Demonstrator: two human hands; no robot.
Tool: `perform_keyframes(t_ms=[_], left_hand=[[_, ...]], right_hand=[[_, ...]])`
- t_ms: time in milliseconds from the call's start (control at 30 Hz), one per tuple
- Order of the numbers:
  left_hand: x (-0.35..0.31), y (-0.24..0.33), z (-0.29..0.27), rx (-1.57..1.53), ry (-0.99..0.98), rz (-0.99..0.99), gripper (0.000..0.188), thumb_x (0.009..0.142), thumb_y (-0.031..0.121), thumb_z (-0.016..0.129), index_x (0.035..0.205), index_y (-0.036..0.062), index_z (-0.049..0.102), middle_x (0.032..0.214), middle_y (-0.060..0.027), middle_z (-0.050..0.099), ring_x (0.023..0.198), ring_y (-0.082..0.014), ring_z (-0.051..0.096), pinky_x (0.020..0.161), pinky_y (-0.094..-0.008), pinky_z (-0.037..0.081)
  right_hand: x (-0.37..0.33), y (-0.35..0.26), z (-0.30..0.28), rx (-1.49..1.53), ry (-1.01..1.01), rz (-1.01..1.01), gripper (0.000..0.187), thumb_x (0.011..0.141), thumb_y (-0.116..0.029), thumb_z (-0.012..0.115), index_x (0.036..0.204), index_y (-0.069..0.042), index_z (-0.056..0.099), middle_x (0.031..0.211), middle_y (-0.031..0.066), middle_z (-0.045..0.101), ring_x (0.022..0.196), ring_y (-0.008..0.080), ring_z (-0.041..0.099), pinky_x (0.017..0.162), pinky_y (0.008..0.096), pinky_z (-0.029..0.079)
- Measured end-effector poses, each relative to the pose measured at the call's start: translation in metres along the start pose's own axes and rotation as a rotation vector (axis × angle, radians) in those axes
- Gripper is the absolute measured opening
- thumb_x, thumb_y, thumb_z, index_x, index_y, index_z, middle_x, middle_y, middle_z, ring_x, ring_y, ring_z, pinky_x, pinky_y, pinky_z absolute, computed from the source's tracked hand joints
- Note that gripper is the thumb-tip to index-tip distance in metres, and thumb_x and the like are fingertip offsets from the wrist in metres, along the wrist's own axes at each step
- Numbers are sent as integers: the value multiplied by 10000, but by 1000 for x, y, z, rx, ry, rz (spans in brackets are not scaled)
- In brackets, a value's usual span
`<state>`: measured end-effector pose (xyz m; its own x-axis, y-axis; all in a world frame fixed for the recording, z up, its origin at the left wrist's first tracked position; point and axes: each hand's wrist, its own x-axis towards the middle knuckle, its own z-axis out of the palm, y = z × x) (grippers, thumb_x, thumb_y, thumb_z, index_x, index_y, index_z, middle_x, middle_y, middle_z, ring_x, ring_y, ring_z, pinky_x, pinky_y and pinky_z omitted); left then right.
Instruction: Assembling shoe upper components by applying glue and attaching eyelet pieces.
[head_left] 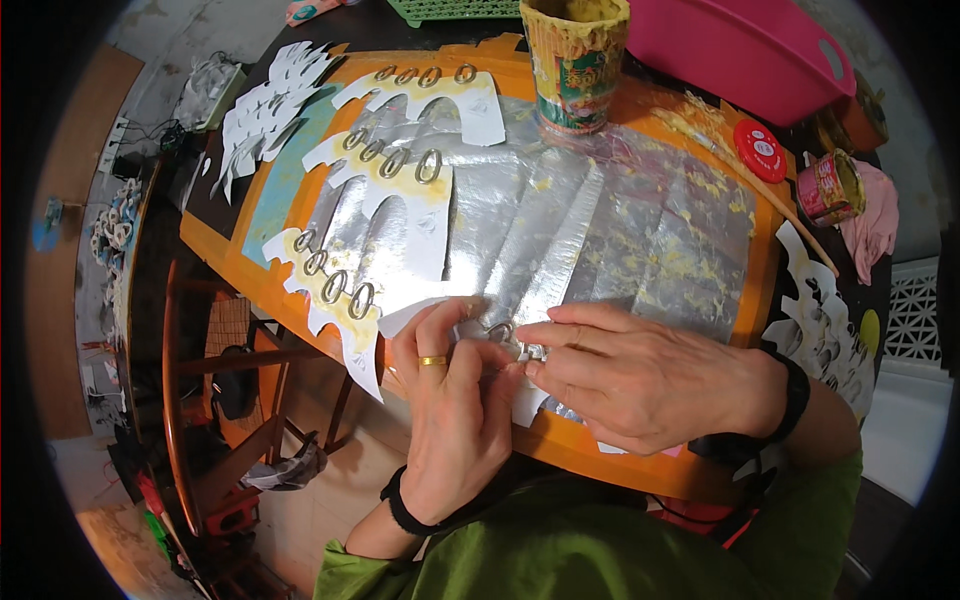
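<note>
My left hand [450,400], with a gold ring on one finger, has its fingers bent and pinched along a white cut-out piece [529,404]. Most of that piece is hidden beneath my hands. A small oval metal ring [500,330] shows between my hands. From the right, my right hand [635,375] brings its fingertips together over the piece, closed on what looks like another metal ring. To the left lie three similar scalloped white pieces [425,215], smeared with yellow paste and each bearing several oval metal rings [428,166].
A paste-covered cup [575,75] stands at the back of the silver sheet [650,230]. A long stick [780,205], a red lid [760,150], a small tin [830,188] and a pink tub [740,50] are to the right. White cut-outs are piled at far left [268,115] and right [815,310].
</note>
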<state>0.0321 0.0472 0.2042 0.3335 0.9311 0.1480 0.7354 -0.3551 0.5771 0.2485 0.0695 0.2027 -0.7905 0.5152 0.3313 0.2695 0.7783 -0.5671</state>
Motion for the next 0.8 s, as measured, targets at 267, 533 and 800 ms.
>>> perform_keyframes(t_ms=[267,533,800], left_hand=[[-4,-2,14,166,73,96,186,796,17,683,930,13,554,1285,-233,441,1207,-433,410,1032,-533,313],[-1,-5,15,196,71,119,241,757,27,730,926,-4,562,1259,-231,462,1173,-430,421,967,-512,358],[1,-8,30,-301,385,-37,321,676,16,780,918,72,576,1181,-171,528,1143,-371,467,994,-509,343]], right_hand=[[3,-7,-1,-37,-38,65,160,804,-48,587,913,69,585,1041,186,559,1071,338,522,951,369,420],[1,-8,7,-102,-17,81,266,760,-58,648,972,98,612,978,154,574,1077,326,544,912,436,422],[3,-9,11,-180,90,39,210,757,-46,621,895,113,622,923,169,567,1032,333,575,944,437,420]])
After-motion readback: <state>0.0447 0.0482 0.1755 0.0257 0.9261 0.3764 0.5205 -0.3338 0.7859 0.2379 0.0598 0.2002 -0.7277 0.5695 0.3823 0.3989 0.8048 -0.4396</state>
